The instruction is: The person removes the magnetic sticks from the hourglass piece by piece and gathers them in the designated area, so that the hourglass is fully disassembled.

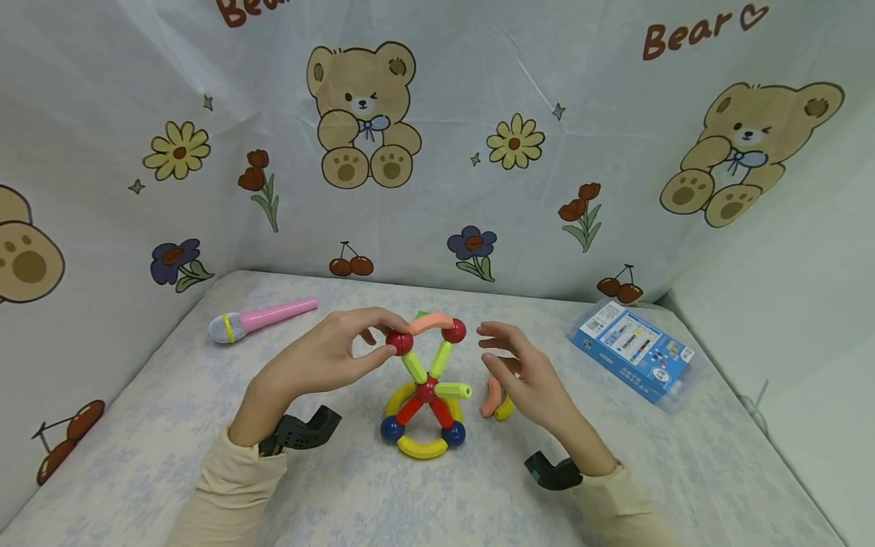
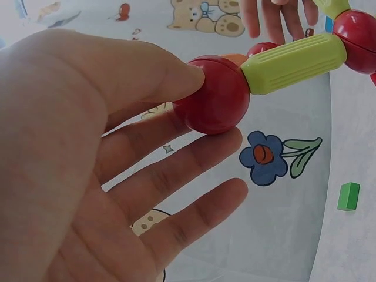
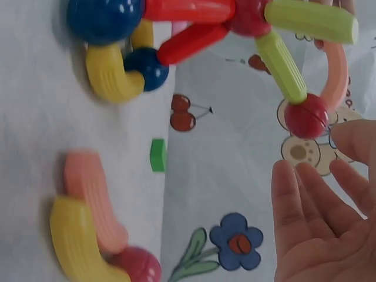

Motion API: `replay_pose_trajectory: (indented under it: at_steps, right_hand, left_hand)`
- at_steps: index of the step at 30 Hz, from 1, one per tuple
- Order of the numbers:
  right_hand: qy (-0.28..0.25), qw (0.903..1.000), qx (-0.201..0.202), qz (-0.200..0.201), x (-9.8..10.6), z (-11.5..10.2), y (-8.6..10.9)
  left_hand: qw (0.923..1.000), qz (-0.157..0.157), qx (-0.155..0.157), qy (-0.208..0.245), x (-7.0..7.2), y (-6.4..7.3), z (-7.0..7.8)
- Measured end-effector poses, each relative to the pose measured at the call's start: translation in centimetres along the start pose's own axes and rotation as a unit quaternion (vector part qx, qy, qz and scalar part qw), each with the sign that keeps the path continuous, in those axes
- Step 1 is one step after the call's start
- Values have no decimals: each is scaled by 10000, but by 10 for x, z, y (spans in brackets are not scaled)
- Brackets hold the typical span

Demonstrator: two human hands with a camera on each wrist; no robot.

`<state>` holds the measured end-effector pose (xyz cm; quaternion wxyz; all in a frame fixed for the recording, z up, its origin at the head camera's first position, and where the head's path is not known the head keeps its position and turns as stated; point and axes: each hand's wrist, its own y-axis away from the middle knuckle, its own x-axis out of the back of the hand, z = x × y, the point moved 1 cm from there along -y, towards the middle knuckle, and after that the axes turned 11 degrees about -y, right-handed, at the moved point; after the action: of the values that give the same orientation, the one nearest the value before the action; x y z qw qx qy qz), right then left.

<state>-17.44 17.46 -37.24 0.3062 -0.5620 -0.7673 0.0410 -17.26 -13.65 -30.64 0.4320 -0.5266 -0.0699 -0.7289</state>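
A figure of magnetic balls and rods stands on the table. Its base is a ring of yellow curved rods point(image 1: 421, 448) and blue balls point(image 1: 392, 430); red rods point(image 1: 409, 410) rise to a red center ball point(image 1: 427, 390). Lime green rods point(image 1: 413, 368) reach up to two red balls, bridged by a salmon curved rod point(image 1: 431, 321). My left hand point(image 1: 335, 346) pinches the upper left red ball point(image 2: 217, 97) between thumb and fingers. Beside the upper right red ball point(image 3: 306, 116), my right hand point(image 1: 529, 380) holds nothing, its fingers relaxed and apart from the figure.
Beneath my right hand lie a loose salmon curved rod point(image 3: 94, 200), a yellow curved rod point(image 3: 76, 238) and a red ball point(image 3: 138, 264). A green block point(image 2: 348, 196) sits behind the figure. A pink toy microphone point(image 1: 263, 320) lies left, a blue box point(image 1: 632, 349) right.
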Motion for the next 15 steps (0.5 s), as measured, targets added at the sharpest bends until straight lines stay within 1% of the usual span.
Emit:
replay_pose_trajectory:
  at_steps: [5,8,10,12,15]
  right_hand:
    - [-623,9960,-607,-189,-17,-3,-8]
    - [-970,9913,-812,-353,-24,-3,-12]
    - [-1140,9886,-895,-401,-26,-3,-13]
    - [-1229,9877,-885,-387,-28,-3,-14]
    - [-1288,9887,-717,-273,-29,-4,-15]
  left_hand:
    - [10000,-25,24,31,0,0,0]
    - [10000,-16,3,19,0,0,0]
    - [10000,-18,-23,8,0,0,0]
    - [10000,-24,-39,-38,0,0,0]
    - [9999,-50,-19,-96,0,0,1]
